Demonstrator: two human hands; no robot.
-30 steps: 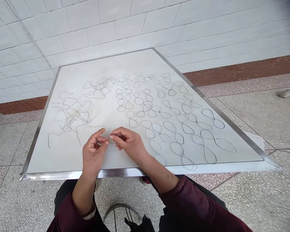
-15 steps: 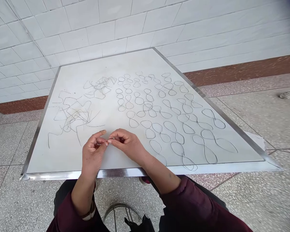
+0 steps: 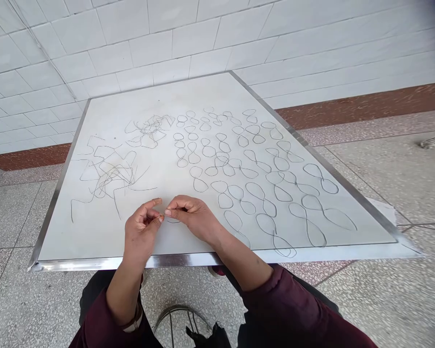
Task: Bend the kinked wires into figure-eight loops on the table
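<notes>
Over the near part of the table, my left hand (image 3: 142,233) and my right hand (image 3: 195,217) meet, each with thumb and forefinger pinched together. Between them is a thin wire (image 3: 173,222), a short curve of it showing just under my right fingers. The rest of that wire is hidden by the fingers. Left of my hands lies a loose tangle of bent wires (image 3: 116,178), with a second tangle (image 3: 152,125) farther back. To the right, several wires twisted into figure-eight loops (image 3: 199,180) lie spread in rough rows.
The white tabletop (image 3: 203,89) has a metal edge (image 3: 177,260) and stands near a white tiled wall (image 3: 123,58). Below the front edge, a round metal stool frame (image 3: 183,309) is between my legs. The floor (image 3: 18,295) is speckled stone.
My fingertips have drawn slightly apart, and my right hand has shifted a little to the right. A curve of wire now shows beneath it. The laid-out wires look the same.
</notes>
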